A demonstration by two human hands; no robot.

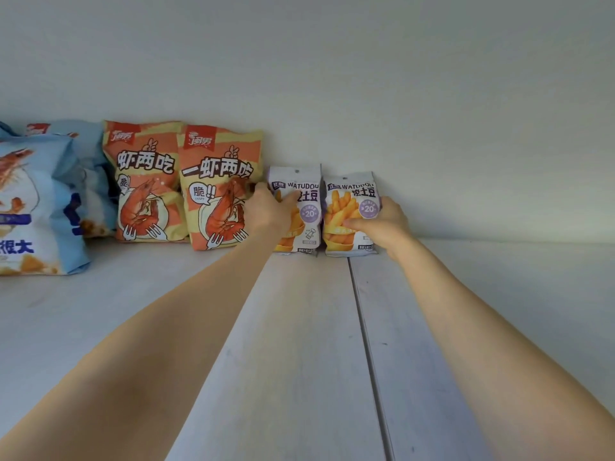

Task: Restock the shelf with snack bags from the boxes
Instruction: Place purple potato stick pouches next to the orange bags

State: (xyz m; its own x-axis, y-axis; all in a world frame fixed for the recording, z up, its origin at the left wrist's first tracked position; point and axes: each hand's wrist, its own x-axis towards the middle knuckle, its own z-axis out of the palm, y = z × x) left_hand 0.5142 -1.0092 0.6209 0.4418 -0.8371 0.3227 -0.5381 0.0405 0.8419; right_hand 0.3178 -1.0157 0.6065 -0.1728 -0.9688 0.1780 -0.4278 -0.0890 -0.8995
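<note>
So both arms are stretched out over the white shelf (299, 327) and each of the hands has its own small bag of fries. The left hand (269, 211) grips the left fries bag (309, 211), thumb laid across the front and the rest of the hand wrapped around its left edge. The right hand (382, 224) holds the right fries bag (346, 201) the same way from the other side, thumb on the front and fingers around the right edge. The two bags stand upright side by side, pretty much touching, right at the back of the shelf against the back wall (432, 128). Just left of them are two bigger orange shrimp snack bags (219, 191), leaning on the wall, the right one overlapping the other (146, 181) a bit. Further left, at the edge of the view, there's a big blue shrimp bag (30, 207) closer to the front, with another blue bag (90, 181) tucked behind it.
</note>
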